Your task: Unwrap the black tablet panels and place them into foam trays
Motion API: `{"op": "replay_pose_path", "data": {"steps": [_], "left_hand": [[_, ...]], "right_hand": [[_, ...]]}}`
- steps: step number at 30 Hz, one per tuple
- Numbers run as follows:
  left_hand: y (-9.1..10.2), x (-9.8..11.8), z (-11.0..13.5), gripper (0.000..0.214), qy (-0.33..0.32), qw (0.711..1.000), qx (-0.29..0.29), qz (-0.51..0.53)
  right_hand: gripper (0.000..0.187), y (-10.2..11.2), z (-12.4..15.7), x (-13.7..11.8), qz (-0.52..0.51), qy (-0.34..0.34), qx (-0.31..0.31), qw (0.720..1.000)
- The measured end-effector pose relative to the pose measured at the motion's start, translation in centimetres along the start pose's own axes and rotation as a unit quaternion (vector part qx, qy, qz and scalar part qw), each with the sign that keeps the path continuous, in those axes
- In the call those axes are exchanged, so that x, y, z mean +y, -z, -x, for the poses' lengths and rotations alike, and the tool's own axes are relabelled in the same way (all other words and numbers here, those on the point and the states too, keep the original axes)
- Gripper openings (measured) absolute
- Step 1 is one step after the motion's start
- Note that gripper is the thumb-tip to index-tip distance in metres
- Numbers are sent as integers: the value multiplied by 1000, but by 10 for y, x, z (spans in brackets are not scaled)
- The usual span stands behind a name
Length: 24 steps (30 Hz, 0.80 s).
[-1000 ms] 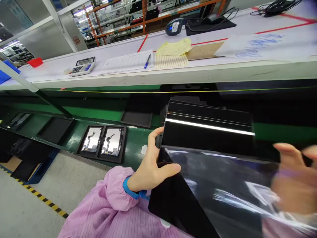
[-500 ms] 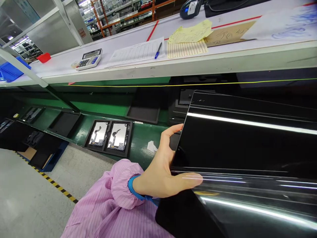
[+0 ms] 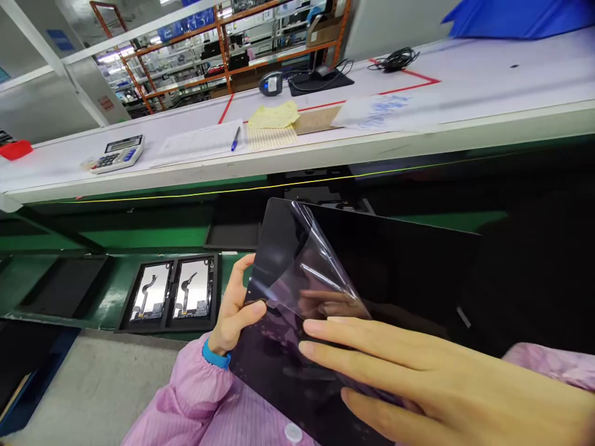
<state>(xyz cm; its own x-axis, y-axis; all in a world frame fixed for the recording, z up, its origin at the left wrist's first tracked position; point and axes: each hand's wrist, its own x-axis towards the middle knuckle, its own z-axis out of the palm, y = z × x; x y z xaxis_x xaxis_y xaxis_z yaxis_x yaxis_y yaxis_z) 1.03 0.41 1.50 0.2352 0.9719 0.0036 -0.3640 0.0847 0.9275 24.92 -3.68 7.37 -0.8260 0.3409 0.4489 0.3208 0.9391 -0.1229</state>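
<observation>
Chiefly, left hand (image 3: pixel 235 310) clasped one black panel (image 3: pixel 409 272) by its left edge; right hand (image 3: pixel 432 384) lay flat, unclenched, on one curled clear film (image 3: pixel 302 266).

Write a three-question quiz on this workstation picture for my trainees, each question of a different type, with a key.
1. True or false: the left hand grips the left edge of the black panel.
2. Multiple choice: the clear film on the panel is A) fully flat, B) lifted at one corner, C) lying on the floor.
3. Fill in: the tray on the green belt holds ___ parts.
Key: 1 true; 2 B; 3 two.
</observation>
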Motion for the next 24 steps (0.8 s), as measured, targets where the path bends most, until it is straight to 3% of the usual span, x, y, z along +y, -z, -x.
{"op": "replay_pose_path", "data": {"steps": [4,7,9,11,13,15,18,24], "left_hand": [[1,1,2,58,-9,1000,16,-10],[-2,2,-3,52,-19,999,31,-31],[-5,2,-12,44,-35,997,51,-55],[-9,2,-23,41,-46,994,64,-71],[-10,1,-37,43,-44,994,68,-77],[-10,0,-50,43,-40,992,74,-98],[-5,-5,-64,41,-40,986,77,-140],[4,-18,-76,41,-31,994,49,-93]], "right_hand": [[40,2,0,-5,48,-8,-2,999],[34,13,-5,6,77,12,-19,997],[28,17,-10,20,103,-16,31,994],[22,12,-15,38,121,-109,147,976],[26,1,-16,56,87,-227,286,927],[29,-12,-16,71,-2,-312,366,877],[29,-23,-13,85,-101,-359,401,837],[25,-24,-12,88,-149,-362,407,825]]}}
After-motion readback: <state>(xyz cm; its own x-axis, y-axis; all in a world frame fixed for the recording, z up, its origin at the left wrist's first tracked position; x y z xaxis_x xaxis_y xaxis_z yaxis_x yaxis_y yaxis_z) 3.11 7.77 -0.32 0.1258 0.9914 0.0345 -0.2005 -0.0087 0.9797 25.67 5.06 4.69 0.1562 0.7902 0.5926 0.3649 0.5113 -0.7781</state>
